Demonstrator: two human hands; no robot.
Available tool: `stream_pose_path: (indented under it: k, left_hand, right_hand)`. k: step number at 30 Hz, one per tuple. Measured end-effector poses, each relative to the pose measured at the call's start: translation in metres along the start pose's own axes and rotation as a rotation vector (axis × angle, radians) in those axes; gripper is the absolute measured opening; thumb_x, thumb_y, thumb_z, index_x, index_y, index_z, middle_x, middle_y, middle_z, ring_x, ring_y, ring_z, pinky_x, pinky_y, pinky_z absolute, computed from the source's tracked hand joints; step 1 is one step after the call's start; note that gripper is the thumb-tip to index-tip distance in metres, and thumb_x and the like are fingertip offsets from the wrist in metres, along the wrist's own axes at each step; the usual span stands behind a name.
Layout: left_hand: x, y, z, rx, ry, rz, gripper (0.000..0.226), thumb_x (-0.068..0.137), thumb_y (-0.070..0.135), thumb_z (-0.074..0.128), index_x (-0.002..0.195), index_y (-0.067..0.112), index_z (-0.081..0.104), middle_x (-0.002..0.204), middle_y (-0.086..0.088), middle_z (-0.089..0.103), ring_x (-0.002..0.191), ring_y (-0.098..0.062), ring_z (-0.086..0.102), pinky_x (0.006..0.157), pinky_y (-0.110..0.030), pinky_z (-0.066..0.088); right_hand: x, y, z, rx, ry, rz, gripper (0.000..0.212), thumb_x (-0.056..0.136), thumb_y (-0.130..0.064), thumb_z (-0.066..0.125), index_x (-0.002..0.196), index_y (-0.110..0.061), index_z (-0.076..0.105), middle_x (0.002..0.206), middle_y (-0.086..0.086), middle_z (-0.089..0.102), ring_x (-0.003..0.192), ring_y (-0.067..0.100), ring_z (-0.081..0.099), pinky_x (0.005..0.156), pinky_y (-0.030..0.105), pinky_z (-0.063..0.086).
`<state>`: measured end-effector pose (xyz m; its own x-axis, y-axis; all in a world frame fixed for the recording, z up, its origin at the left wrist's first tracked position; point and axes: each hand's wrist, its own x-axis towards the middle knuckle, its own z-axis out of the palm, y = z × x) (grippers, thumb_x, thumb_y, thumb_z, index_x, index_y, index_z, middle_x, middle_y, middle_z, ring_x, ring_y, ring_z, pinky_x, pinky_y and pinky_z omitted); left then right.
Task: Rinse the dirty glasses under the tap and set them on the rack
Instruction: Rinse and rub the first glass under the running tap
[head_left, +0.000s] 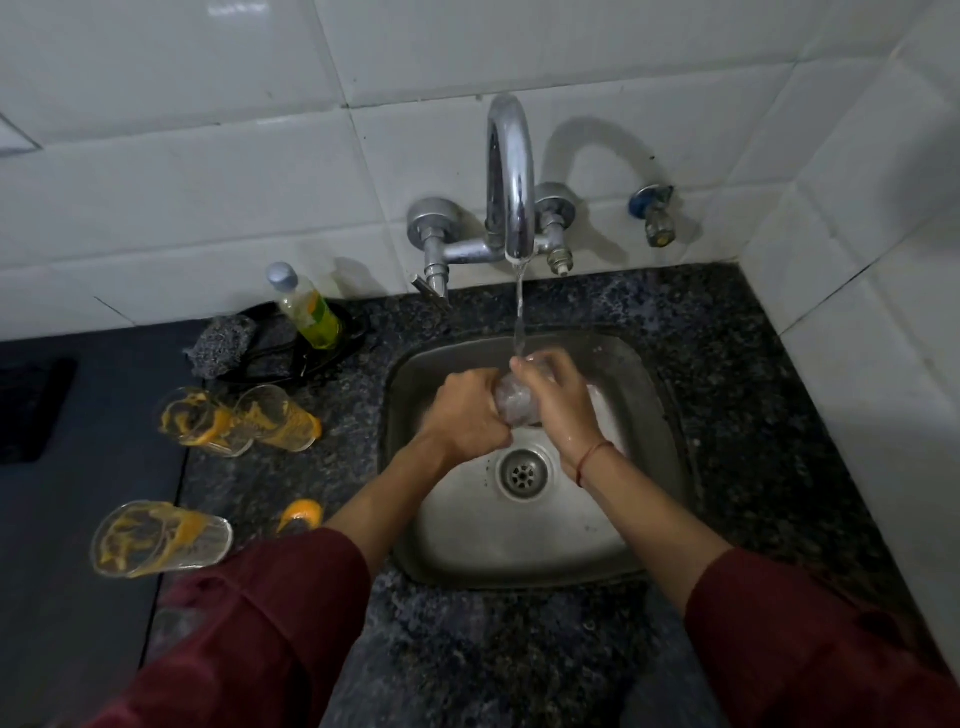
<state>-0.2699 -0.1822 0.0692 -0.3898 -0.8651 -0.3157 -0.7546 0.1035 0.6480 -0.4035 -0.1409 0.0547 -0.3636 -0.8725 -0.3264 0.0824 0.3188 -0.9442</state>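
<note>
- My left hand (470, 410) and right hand (558, 397) are both wrapped around one glass (511, 402).
- It is over the sink (519, 545), under the tap (511, 176) water.
- Dirty glasses (239, 421) stand on the bench (779, 415) at 9 o'clock.

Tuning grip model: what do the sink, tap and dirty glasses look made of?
Sink: likely stainless steel, brushed, dull grey sheen.
Tap: chromed metal, mirror-bright highlights.
Dirty glasses: clear, probably glass though possibly plastic; counter shows through, orange residue streaks inside.
</note>
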Motion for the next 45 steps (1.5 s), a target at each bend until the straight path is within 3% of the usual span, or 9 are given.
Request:
stream_pose_path:
  k: [5, 10, 14, 21, 25, 30, 36, 41, 45]
  left_hand:
    - [-0.007, 0.003, 0.004, -0.411, -0.136, 0.057, 0.039, 0.064, 0.007, 0.090, 0.095, 0.018, 0.070, 0.081, 0.007, 0.071, 0.067, -0.006, 0.065, 0.049, -0.015, 0.045]
    - [-0.014, 0.000, 0.016, -0.775, -0.128, 0.048, 0.037, 0.096, 0.042, 0.065, 0.128, 0.023, 0.057, 0.109, 0.004, 0.069, 0.093, -0.007, 0.064, 0.076, -0.022, 0.050]
    - [-0.006, 0.020, 0.025, -0.846, 0.145, 0.104, 0.030, 0.109, 0.023, 0.045, 0.110, -0.004, 0.060, 0.098, -0.016, 0.065, 0.093, -0.015, 0.064, 0.084, -0.027, 0.052]
    - [0.013, 0.030, 0.021, -0.948, 0.245, -0.017, 0.044, 0.111, 0.021, 0.037, 0.090, -0.009, 0.062, 0.090, -0.027, 0.069, 0.078, -0.024, 0.068, 0.073, -0.030, 0.058]
    - [0.021, 0.026, 0.019, -0.839, 0.332, -0.168, 0.048, 0.109, 0.025, 0.040, 0.071, 0.011, 0.065, 0.078, -0.016, 0.076, 0.080, -0.042, 0.070, 0.077, -0.049, 0.061]
    - [0.007, 0.026, 0.041, -0.572, 0.492, -0.135, 0.023, 0.101, 0.030, 0.053, 0.082, 0.017, 0.058, 0.077, -0.001, 0.062, 0.070, -0.019, 0.058, 0.073, -0.049, 0.056]
    - [0.016, 0.011, 0.039, -0.826, 0.461, -0.378, 0.031, 0.100, 0.021, 0.042, 0.078, 0.004, 0.056, 0.066, -0.007, 0.056, 0.050, -0.019, 0.054, 0.039, -0.033, 0.047]
    - [0.021, -0.015, 0.042, -1.197, 0.226, -0.601, 0.029, 0.095, 0.020, 0.035, 0.070, 0.016, 0.049, 0.058, -0.005, 0.048, 0.038, -0.013, 0.038, 0.042, -0.024, 0.025]
    - [0.019, -0.021, 0.038, -1.320, 0.112, -0.600, 0.034, 0.097, 0.017, 0.027, 0.075, 0.013, 0.053, 0.056, -0.002, 0.051, 0.035, -0.012, 0.037, 0.035, -0.019, 0.018]
  right_hand:
    - [0.010, -0.001, -0.005, 0.229, 0.065, 0.314, 0.020, 0.081, -0.032, 0.068, 0.087, -0.013, 0.070, 0.080, 0.011, 0.070, 0.058, 0.024, 0.066, 0.044, 0.026, 0.045]
    - [0.017, 0.001, -0.014, 0.465, -0.102, 0.613, 0.032, 0.097, -0.038, 0.046, 0.090, -0.013, 0.064, 0.066, 0.003, 0.063, 0.046, 0.014, 0.053, 0.034, 0.018, 0.032]
    - [0.018, 0.003, -0.011, 0.572, -0.201, 0.735, 0.037, 0.094, -0.037, 0.042, 0.081, -0.011, 0.064, 0.065, 0.006, 0.058, 0.043, 0.014, 0.048, 0.030, 0.016, 0.028]
    - [0.016, 0.008, -0.008, 0.517, -0.225, 0.771, 0.042, 0.098, -0.039, 0.036, 0.082, -0.010, 0.063, 0.062, 0.008, 0.057, 0.036, 0.013, 0.044, 0.026, 0.014, 0.023]
    - [0.017, 0.007, -0.002, 0.358, -0.045, 0.694, 0.033, 0.098, -0.036, 0.035, 0.085, -0.017, 0.058, 0.067, 0.004, 0.057, 0.039, 0.013, 0.038, 0.031, 0.014, 0.021]
    - [0.017, -0.003, 0.010, 0.222, 0.193, 0.532, 0.032, 0.098, -0.036, 0.045, 0.071, -0.018, 0.050, 0.060, 0.003, 0.051, 0.038, 0.013, 0.037, 0.038, 0.020, 0.026]
    - [0.005, 0.000, 0.017, -0.237, 0.111, 0.202, 0.055, 0.094, -0.067, 0.041, 0.097, -0.016, 0.059, 0.087, 0.004, 0.064, 0.071, 0.021, 0.061, 0.063, 0.039, 0.056]
    - [-0.019, 0.004, 0.019, -0.762, -0.037, -0.332, 0.069, 0.099, -0.053, 0.048, 0.152, -0.011, 0.032, 0.133, 0.010, 0.041, 0.115, 0.020, 0.050, 0.087, 0.024, 0.046]
    - [-0.034, 0.014, 0.005, -0.928, 0.037, -0.724, 0.040, 0.097, -0.029, 0.058, 0.132, -0.009, 0.055, 0.138, 0.013, 0.043, 0.123, 0.025, 0.044, 0.099, 0.032, 0.045]
